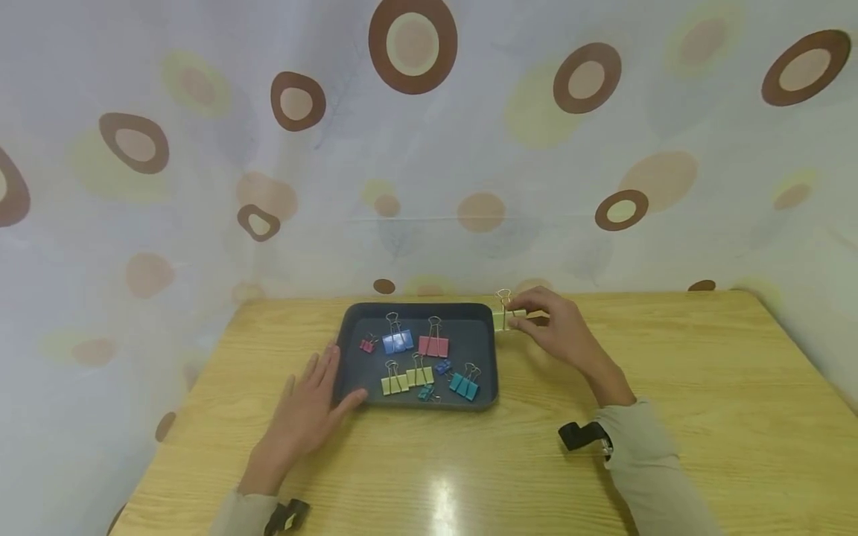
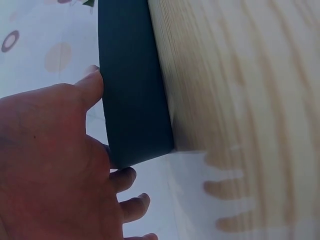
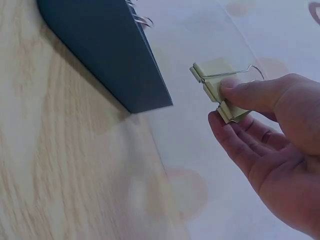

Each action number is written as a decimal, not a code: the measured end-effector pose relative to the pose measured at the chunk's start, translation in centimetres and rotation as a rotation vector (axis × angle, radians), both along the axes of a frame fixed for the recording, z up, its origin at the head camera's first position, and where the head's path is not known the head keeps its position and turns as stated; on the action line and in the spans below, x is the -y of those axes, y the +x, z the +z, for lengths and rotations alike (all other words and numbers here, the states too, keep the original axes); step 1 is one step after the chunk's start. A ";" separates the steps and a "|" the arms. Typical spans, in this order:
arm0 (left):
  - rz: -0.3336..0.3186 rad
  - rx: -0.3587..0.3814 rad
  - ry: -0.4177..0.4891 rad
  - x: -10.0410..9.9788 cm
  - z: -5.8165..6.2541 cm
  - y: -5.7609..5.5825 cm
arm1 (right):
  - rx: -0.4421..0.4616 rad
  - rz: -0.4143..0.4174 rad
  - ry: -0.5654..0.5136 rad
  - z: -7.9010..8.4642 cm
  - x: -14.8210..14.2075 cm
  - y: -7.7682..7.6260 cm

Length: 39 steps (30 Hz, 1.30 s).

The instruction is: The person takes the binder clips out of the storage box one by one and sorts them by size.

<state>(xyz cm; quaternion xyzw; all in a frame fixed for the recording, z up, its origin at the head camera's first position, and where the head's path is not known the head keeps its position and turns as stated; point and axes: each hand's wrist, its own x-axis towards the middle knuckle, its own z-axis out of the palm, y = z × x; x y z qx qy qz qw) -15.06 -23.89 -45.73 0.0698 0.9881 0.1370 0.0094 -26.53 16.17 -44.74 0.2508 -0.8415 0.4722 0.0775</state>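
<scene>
A dark rectangular tray (image 1: 469, 331) lies on the table with several binder clips in it. My left hand (image 1: 304, 406) rests against the tray's left side, fingers extended along the edge and thumb at its front rim. Just off the tray's back right corner, my right hand (image 1: 559, 327) pinches a yellow binder clip (image 3: 215, 85) between thumb and fingers, raised off the table. Inside the tray are a large blue clip (image 1: 398, 342), a large pink clip (image 1: 433, 347), two yellow clips (image 1: 395, 384), a teal clip (image 1: 464, 386) and smaller ones, including a pink one (image 1: 367, 346).
The wooden table (image 1: 704, 387) stretches to both sides and in front of the tray. Behind it hangs a pale curtain (image 1: 429, 149) patterned with brown rings and spots, meeting the table's back edge. A black strap-mounted device (image 1: 579, 435) sits at the right wrist.
</scene>
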 end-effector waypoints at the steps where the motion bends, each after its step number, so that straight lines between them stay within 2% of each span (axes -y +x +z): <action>1: 0.000 0.000 0.001 0.0 0.0 0.0 | -0.006 -0.015 -0.008 0.0 -0.5 0.0; 7: -0.018 -0.023 0.018 0.1 0.0 -0.1 | 0.001 -0.107 -0.050 -0.6 -2.6 -0.5; 12: -0.034 -0.048 0.045 0.6 -0.5 -0.2 | 0.084 -0.190 -0.063 -1.4 -3.3 -0.7; 17: -0.040 -0.037 0.050 0.7 -0.8 -0.1 | 0.151 -0.263 -0.069 -2.3 -3.6 -1.0; 22: -0.045 -0.034 0.046 0.5 -0.7 -0.1 | 0.216 -0.301 -0.079 -3.1 -4.0 -0.9; 29: -0.040 -0.043 0.023 0.5 -0.4 -0.3 | 0.395 -0.304 -0.186 -4.4 -4.0 -1.1; 39: -0.042 -0.037 0.033 0.3 -0.2 -0.2 | 0.371 -0.348 -0.133 -5.0 -3.9 -1.0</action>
